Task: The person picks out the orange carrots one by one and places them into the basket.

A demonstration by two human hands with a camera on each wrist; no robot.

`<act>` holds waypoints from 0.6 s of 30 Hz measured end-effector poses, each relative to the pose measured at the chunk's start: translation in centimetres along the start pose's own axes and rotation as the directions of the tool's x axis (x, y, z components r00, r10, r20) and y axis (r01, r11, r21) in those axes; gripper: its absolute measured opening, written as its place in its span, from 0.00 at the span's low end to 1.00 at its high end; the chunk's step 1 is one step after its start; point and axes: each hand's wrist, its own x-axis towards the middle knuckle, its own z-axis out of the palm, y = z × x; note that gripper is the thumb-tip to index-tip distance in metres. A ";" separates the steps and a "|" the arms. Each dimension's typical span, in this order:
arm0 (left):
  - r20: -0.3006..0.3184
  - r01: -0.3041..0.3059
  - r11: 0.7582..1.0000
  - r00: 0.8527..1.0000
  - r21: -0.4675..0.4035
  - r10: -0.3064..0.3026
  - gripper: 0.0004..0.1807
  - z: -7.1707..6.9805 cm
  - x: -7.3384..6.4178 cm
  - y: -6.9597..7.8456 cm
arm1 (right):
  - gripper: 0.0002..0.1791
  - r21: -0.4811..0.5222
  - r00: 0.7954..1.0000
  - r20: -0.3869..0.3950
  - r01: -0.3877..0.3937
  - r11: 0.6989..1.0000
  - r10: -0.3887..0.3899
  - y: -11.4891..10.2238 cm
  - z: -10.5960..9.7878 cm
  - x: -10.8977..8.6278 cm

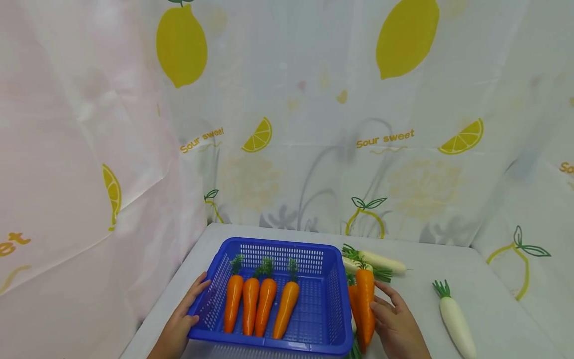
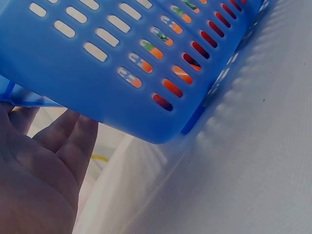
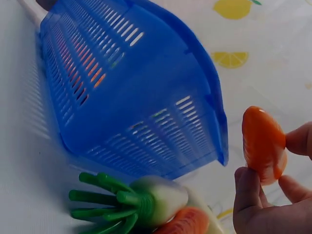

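Four-sided and blue, a plastic basket (image 1: 273,343) holds several orange carrots (image 1: 266,304) with green tops, laid side by side. My left hand (image 1: 181,316) grips its left rim, fingertips and thumb over the edge; in the left wrist view the fingers (image 2: 68,134) reach up behind the rim. My right hand (image 1: 396,319) pinches a carrot (image 1: 366,304) between thumb and fingers just outside the basket's right side. The right wrist view shows this carrot (image 3: 263,146) end-on, raised beside the basket wall. Another carrot (image 1: 354,304) lies partly hidden behind it.
White radishes (image 1: 381,262) with green stems lie beyond the held carrot, next to the basket. One more radish (image 1: 457,321) lies apart at the right on the white table (image 1: 430,264). A green-stemmed radish (image 3: 161,195) sits low beside the basket. Lemon-printed curtains (image 1: 287,99) surround the table.
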 end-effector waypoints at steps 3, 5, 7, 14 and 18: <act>-0.006 0.005 1.000 1.000 0.012 -0.005 0.47 0.0 -0.1 0.1 | 0.39 0.008 1.000 0.022 0.019 1.000 -0.020 -0.5 0.4 -0.5; -0.004 -0.004 1.000 1.000 0.005 0.004 0.46 0.0 -0.2 0.1 | 0.39 0.010 0.999 0.034 0.034 0.999 -0.034 -0.8 0.8 -0.8; 0.001 -0.017 1.000 1.000 -0.011 0.017 0.46 0.0 -0.2 0.1 | 0.39 0.011 0.998 0.047 0.045 0.999 -0.046 -1.0 1.0 -1.0; 0.012 -0.027 0.999 1.000 -0.018 0.027 0.47 -0.2 -0.4 -0.1 | 0.40 0.025 0.994 0.076 0.073 0.997 -0.075 -1.4 2.0 -1.4; 0.021 -0.055 0.998 0.998 -0.034 0.056 0.46 -0.1 -0.3 -0.2 | 0.41 0.004 0.992 0.095 0.085 0.996 -0.085 -2.1 2.7 -1.5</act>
